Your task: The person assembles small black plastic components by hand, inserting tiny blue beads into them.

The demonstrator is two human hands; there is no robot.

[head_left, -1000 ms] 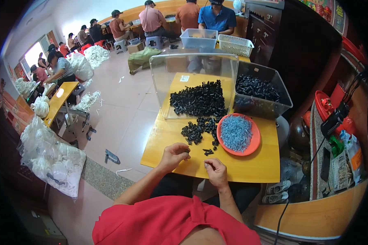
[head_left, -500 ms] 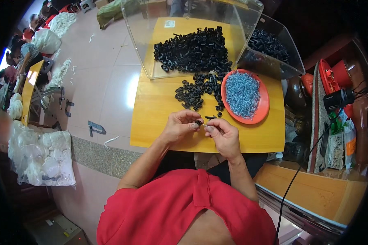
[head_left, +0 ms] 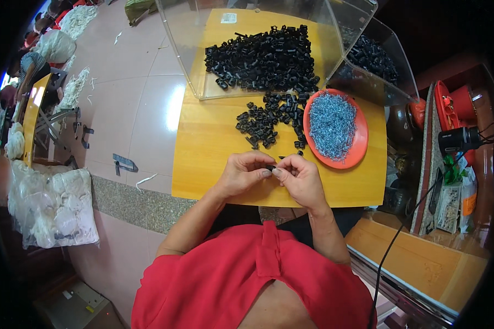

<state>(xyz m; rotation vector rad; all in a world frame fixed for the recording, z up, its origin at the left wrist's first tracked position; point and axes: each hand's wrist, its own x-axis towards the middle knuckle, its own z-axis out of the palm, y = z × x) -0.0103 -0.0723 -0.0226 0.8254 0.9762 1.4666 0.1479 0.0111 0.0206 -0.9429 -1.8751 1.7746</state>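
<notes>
Near the front edge of the yellow table (head_left: 203, 181), my left hand (head_left: 245, 174) pinches a small black plastic part (head_left: 270, 168) between thumb and fingers. The thumb and forefinger of my right hand (head_left: 300, 180) are pressed together against that part from the right; whatever they hold is hidden. Just beyond my fingers lies a loose pile of similar black parts (head_left: 259, 123). To the right of it, a red oval plate (head_left: 358, 145) carries a heap of tiny silvery-blue metal pieces (head_left: 333, 125).
A clear plastic bin (head_left: 189, 66), tipped toward me, holds a big heap of black parts (head_left: 266, 60). A second clear bin (head_left: 403, 71) with dark pieces stands right of it. A black cable (head_left: 392, 241) hangs at my right. Bagged white material (head_left: 58, 211) sits on the left.
My fingertips have come together on the black part; a small gap showed between the hands before. The whole view has shifted slightly.
</notes>
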